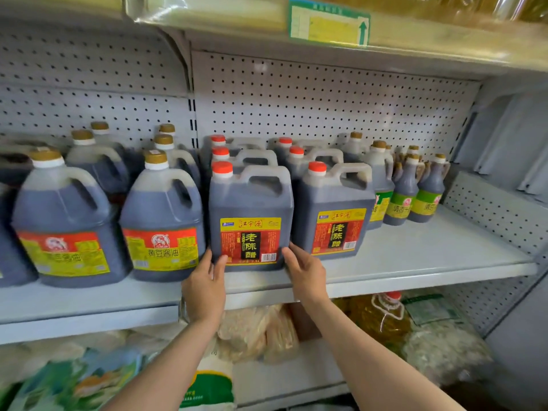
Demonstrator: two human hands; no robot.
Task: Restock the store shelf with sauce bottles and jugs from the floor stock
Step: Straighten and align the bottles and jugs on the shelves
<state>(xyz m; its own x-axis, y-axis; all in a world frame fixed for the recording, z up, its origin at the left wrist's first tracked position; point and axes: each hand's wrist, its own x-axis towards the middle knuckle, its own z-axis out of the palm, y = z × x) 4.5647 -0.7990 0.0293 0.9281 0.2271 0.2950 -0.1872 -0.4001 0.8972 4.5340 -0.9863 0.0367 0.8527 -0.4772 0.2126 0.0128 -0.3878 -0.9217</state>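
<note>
While both hands steady it, red-capped dark jug [251,215], red-yellow label, upright

Six red-capped jugs [250,215], about seven gold-capped jugs [63,221], several small bottles [428,191]

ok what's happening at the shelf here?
A person is stocking a store shelf. Both hands hold the lower corners of a red-capped vinegar jug: left hand, right hand. The jug stands upright at the shelf's front edge, between the soy sauce jugs and another vinegar jug.
</note>
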